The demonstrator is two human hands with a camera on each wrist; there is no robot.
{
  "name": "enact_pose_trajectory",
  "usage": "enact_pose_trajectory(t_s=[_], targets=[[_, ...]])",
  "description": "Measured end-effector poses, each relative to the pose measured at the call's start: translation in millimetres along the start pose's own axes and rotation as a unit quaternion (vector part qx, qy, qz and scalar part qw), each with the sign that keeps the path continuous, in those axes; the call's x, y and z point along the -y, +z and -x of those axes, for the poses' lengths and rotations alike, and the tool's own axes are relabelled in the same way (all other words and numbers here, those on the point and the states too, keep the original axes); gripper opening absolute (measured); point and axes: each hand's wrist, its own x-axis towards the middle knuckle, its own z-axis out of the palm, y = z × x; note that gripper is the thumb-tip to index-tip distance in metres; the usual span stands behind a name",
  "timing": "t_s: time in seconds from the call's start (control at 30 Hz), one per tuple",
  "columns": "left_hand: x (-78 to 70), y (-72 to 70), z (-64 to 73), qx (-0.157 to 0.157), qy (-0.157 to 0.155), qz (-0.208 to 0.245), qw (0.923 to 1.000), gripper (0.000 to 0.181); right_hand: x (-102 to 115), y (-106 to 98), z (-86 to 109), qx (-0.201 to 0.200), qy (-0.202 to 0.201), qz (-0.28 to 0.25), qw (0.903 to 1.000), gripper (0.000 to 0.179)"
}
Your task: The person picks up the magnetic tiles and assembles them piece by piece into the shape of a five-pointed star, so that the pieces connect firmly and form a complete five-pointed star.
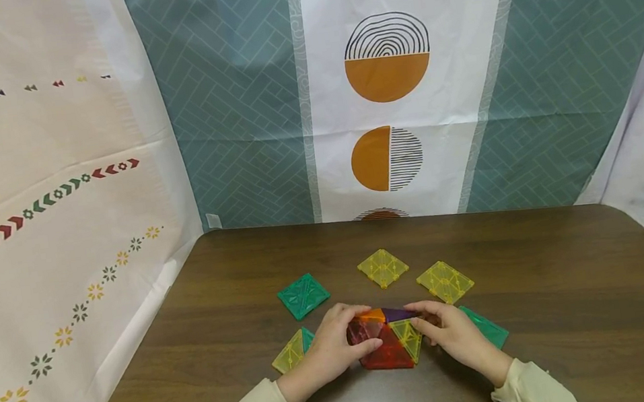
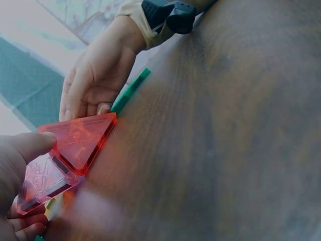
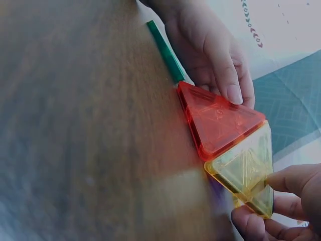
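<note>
Magnetic tiles joined into a small standing shape lie between my two hands. Its front is a red triangular tile [image 1: 386,349], flanked by a pinkish triangular tile [image 2: 44,179] on the left and a yellow triangular tile [image 3: 246,163] on the right. Behind them show an orange tile [image 1: 372,316] and a purple tile [image 1: 396,314]. My left hand [image 1: 335,338] grips the left side, its thumb on the front near the red tile and a finger reaching over to the orange one. My right hand [image 1: 457,332] pinches the yellow triangle, with its index finger along the purple tile.
On the brown table [image 1: 183,355], a green square tile [image 1: 304,296] and two yellow square tiles [image 1: 383,268] lie behind the shape. Yellow and green triangles [image 1: 290,354] sit by the left hand. Another green tile [image 1: 486,326] is partly behind the right hand. Patterned cloth [image 1: 236,103] hangs behind.
</note>
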Motion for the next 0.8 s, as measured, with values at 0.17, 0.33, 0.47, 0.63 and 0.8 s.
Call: enact_pose_trajectory(t_s=[0.17, 0.33, 0.47, 0.63, 0.8], targets=[[-1.0, -1.6, -0.7, 0.003, 0.001, -0.022, 0.9998, 0.055, 1.6, 1.8, 0.7, -0.021, -0.01, 0.046, 0.9987, 0.033], [-0.4, -1.4, -1.3, 0.003, 0.007, -0.042, 0.9991, 0.053, 1.0, 2.4, 1.5, -0.031, -0.022, 0.076, 0.9964, 0.033], [-0.7, -1.9, -2.6, 0.008, 0.015, -0.054, 0.9984, 0.053, -0.3, 3.0, 0.5, -0.031, -0.027, 0.097, 0.9944, 0.033], [-1.4, -6.0, -2.6, 0.034, 0.034, -0.072, 0.9963, 0.062, 0.9, 4.0, -0.1, -0.027, -0.036, 0.124, 0.9912, 0.031], [-1.2, -10.8, 1.3, 0.065, 0.079, -0.107, 0.989, 0.076, 5.9, 1.8, 1.3, -0.014, -0.047, 0.143, 0.9886, 0.037]])
